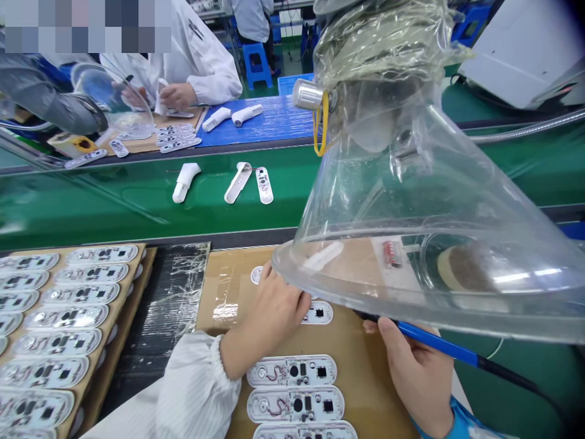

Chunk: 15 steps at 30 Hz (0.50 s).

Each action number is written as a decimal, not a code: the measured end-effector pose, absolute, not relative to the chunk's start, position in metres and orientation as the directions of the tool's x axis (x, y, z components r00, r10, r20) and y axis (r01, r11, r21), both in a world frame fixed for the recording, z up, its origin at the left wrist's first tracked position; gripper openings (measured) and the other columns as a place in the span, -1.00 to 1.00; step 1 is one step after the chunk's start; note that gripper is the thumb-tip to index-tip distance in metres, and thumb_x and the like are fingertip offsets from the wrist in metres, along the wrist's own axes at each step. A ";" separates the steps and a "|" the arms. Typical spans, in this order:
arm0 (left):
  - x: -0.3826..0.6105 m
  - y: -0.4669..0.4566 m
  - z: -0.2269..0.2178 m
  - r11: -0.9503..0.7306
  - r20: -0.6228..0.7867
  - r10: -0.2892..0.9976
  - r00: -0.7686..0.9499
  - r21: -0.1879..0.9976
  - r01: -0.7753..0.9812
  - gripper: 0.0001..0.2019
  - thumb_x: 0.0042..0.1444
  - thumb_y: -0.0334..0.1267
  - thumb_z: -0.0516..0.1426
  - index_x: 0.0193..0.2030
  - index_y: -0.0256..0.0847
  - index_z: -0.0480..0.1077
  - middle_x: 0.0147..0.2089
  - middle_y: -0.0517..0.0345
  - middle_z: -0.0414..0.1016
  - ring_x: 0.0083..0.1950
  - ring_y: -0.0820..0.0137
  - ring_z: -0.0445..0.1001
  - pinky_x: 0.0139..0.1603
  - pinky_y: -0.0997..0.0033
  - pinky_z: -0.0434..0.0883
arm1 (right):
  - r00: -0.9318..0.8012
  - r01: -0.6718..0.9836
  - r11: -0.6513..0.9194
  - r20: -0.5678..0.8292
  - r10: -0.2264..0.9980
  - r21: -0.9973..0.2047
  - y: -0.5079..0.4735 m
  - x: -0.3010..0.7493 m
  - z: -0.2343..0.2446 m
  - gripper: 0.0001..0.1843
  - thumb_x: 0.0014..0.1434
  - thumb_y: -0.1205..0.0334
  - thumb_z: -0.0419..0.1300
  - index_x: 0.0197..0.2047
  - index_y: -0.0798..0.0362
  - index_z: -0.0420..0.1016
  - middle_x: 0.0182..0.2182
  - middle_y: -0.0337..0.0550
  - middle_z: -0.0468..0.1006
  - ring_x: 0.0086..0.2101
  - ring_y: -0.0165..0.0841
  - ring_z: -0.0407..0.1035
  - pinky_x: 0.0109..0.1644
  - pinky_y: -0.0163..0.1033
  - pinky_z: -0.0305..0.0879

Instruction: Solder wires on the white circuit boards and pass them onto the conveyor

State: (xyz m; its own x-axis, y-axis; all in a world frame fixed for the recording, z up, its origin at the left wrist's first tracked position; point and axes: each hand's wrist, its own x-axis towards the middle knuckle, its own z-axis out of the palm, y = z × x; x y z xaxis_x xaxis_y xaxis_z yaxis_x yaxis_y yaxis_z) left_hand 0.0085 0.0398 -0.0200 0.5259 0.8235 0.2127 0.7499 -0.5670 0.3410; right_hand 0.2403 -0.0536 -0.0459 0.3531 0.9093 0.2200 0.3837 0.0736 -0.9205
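1 clear hood [411, 201] crowds the space above the blue tool [450, 349].

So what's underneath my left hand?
From under your left hand, the right end of a white oblong circuit-board panel shows on brown cardboard; a white rounded piece peeks out too. What lies directly beneath the hand is covered.

Blue and black along the tool [439, 343]. Pale white, with black squares and dots, across the boards [292, 371]; dull red on their wires [276, 373]. Plain brown over the cardboard [370, 378]. White, finely grey-striped, on the left sleeve [196, 381]; bright blue on the right cuff [458, 421]. Solid green along the belt [91, 192].
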 end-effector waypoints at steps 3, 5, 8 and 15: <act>0.010 0.040 -0.019 -0.564 0.204 0.826 0.526 0.339 0.753 -0.62 0.43 -0.43 0.06 0.29 -0.06 0.43 0.26 -0.06 0.55 0.27 0.04 0.51 0.37 -0.19 0.43 | 0.366 0.428 0.067 0.240 0.899 -0.901 -0.050 0.238 -0.039 -0.75 0.35 0.11 0.37 -0.38 -0.13 0.74 -0.48 -0.19 0.71 -0.42 -0.25 0.65 -0.28 -0.28 0.61; 0.011 0.039 -0.018 -0.560 0.202 0.828 0.524 0.339 0.756 -0.63 0.42 -0.44 0.07 0.28 -0.08 0.44 0.28 -0.08 0.54 0.29 0.03 0.50 0.38 -0.20 0.42 | 0.376 0.418 0.067 0.239 0.895 -0.906 -0.050 0.238 -0.038 -0.76 0.33 0.11 0.38 -0.40 -0.11 0.73 -0.49 -0.19 0.71 -0.43 -0.23 0.66 -0.32 -0.27 0.60; 0.011 0.039 -0.019 -0.559 0.201 0.829 0.522 0.337 0.757 -0.63 0.43 -0.45 0.05 0.27 -0.10 0.44 0.28 -0.09 0.54 0.30 0.03 0.50 0.39 -0.21 0.41 | 0.414 0.352 0.036 0.190 0.890 -0.935 -0.053 0.239 -0.043 -0.81 0.30 0.10 0.41 -0.37 -0.09 0.73 -0.53 -0.22 0.66 -0.44 -0.20 0.64 -0.33 -0.22 0.60; 0.009 0.038 -0.021 -0.566 0.213 0.825 0.524 0.338 0.752 -0.66 0.44 -0.43 0.04 0.24 -0.10 0.45 0.31 -0.10 0.53 0.30 0.01 0.49 0.38 -0.25 0.42 | 0.473 0.217 -0.056 0.055 0.879 -0.975 -0.064 0.244 -0.059 -0.83 0.31 0.04 0.44 -0.24 -0.06 0.72 -0.59 -0.28 0.54 -0.55 -0.25 0.47 -0.34 -0.11 0.53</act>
